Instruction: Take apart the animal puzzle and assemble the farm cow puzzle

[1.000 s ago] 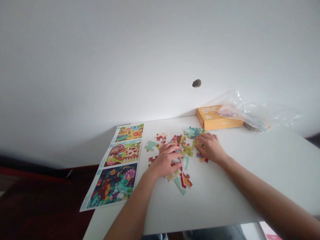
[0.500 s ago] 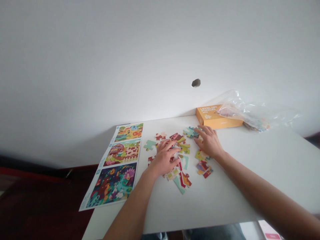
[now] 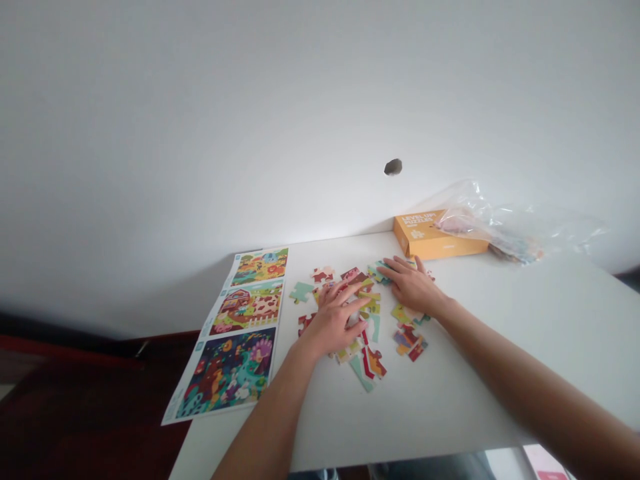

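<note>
Left hand [image 3: 334, 319] lies spread, its fingers over the jigsaw pieces [image 3: 361, 373] scattered on the worktop [image 3: 500, 347]; right hand [image 3: 413, 287] spreads flat at their far edge. Pieces lie loose beside the picture sheet [image 3: 245, 308], near the box [image 3: 433, 239] and plastic bag [image 3: 520, 230].

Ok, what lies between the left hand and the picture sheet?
In the head view, a red jigsaw piece and a mint-green jigsaw piece lie between the left hand and the picture sheet.
</note>
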The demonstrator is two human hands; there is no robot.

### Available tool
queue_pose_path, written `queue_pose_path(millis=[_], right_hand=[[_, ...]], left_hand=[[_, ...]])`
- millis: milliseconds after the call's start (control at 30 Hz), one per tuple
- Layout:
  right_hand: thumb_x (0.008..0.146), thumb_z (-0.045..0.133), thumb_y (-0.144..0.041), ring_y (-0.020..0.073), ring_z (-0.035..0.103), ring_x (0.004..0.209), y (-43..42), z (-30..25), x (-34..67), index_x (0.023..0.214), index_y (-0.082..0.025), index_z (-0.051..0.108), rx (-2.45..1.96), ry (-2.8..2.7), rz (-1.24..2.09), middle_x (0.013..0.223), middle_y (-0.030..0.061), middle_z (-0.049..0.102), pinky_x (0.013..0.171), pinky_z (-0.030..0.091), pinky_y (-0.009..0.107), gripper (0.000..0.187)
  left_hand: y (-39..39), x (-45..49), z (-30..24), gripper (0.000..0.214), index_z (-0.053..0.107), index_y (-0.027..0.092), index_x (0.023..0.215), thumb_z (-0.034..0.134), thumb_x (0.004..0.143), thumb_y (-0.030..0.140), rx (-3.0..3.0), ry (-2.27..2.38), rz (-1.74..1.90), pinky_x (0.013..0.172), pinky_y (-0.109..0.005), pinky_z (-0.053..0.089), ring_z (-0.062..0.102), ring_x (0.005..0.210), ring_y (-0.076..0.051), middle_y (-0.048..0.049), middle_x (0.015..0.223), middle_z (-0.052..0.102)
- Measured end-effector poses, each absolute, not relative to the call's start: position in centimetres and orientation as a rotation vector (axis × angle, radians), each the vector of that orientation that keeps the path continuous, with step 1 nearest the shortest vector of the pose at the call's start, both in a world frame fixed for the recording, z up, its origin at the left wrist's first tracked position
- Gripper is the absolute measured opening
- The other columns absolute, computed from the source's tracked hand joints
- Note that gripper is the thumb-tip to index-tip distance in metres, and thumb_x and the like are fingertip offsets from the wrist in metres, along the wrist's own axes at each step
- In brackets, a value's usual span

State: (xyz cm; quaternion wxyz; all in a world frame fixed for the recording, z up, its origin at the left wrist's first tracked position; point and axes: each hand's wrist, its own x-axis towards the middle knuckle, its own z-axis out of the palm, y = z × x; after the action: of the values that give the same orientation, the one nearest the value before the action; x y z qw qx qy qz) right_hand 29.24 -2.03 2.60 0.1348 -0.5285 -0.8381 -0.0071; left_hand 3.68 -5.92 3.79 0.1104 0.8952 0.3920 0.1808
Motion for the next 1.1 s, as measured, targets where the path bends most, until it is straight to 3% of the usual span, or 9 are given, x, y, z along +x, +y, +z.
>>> queue_pose_path(millis=[200, 500, 633, 767, 967, 1100], right_hand=[[0.094, 0.046, -0.020, 0.0266, 0.055, 0.117, -0.7, 3.4, 28.8, 0.128, -0.026, 0.056, -1.521, -2.487, 0.022, 0.128, 0.0095, 0.063, 0.111, 0.014, 0.059, 0.036], [0.099, 0.039, -0.022, 0.0226, 0.061, 0.090, -1.5, 2.8, 28.2, 0.108, -0.019, 0.060, -1.468, -2.180, -0.037, 0.093, 0.0095, 0.071, 0.102, 0.031, 0.042, 0.022], [0.098, 0.042, -0.025, 0.0231, 0.062, 0.086, -2.1, 2.8, 27.8, 0.108, -0.017, 0.057, -1.426, -1.988, 0.092, 0.092, 0.0113, 0.070, 0.085, 0.043, 0.035, 0.020], [0.096, 0.046, -0.032, 0.0236, 0.065, 0.086, -2.4, 2.5, 27.5, 0.116, -0.018, 0.057, -1.432, -1.965, 0.260, 0.094, 0.0105, 0.072, 0.074, 0.046, 0.031, 0.026], [0.095, 0.051, -0.034, 0.0227, 0.067, 0.089, -2.2, 2.0, 27.4, 0.124, -0.020, 0.059, -1.377, -2.020, 0.400, 0.101, 0.0088, 0.073, 0.079, 0.049, 0.032, 0.033], [0.096, 0.050, -0.034, 0.0219, 0.067, 0.095, -2.9, 3.1, 27.1, 0.125, -0.021, 0.058, -1.194, -2.048, 0.497, 0.108, 0.0078, 0.072, 0.085, 0.049, 0.034, 0.032]], left_hand=[[-5.7, 3.8, 4.1, 0.041, 0.061, 0.033, 0.128, 0.063, 0.087, 0.037, 2.633, 1.152, 0.461, 0.116, -0.054, 0.019, 0.031, 0.139, -0.030, -0.0020, 0.146, 0.048], [-5.5, 3.2, 3.3, 0.052, 0.056, 0.033, 0.132, 0.066, 0.082, 0.043, 2.558, 1.456, 0.481, 0.110, -0.059, 0.023, 0.034, 0.135, -0.035, -0.0043, 0.147, 0.045], [-5.3, 3.2, 2.9, 0.056, 0.053, 0.034, 0.134, 0.066, 0.081, 0.046, 2.535, 1.589, 0.501, 0.109, -0.062, 0.023, 0.035, 0.133, -0.037, -0.0057, 0.149, 0.043], [-5.1, 3.0, 2.6, 0.058, 0.053, 0.032, 0.135, 0.066, 0.081, 0.048, 2.495, 1.707, 0.518, 0.108, -0.067, 0.021, 0.034, 0.134, -0.040, -0.0082, 0.151, 0.040], [-5.0, 3.0, 2.6, 0.053, 0.055, 0.031, 0.133, 0.067, 0.082, 0.040, 2.521, 1.637, 0.601, 0.110, -0.069, 0.017, 0.035, 0.136, -0.039, -0.0085, 0.147, 0.046], [-4.8, 3.2, 2.7, 0.057, 0.047, 0.025, 0.140, 0.065, 0.086, 0.032, 2.523, 1.454, 0.854, 0.114, -0.059, 0.023, 0.039, 0.135, -0.033, -0.0099, 0.140, 0.054]])
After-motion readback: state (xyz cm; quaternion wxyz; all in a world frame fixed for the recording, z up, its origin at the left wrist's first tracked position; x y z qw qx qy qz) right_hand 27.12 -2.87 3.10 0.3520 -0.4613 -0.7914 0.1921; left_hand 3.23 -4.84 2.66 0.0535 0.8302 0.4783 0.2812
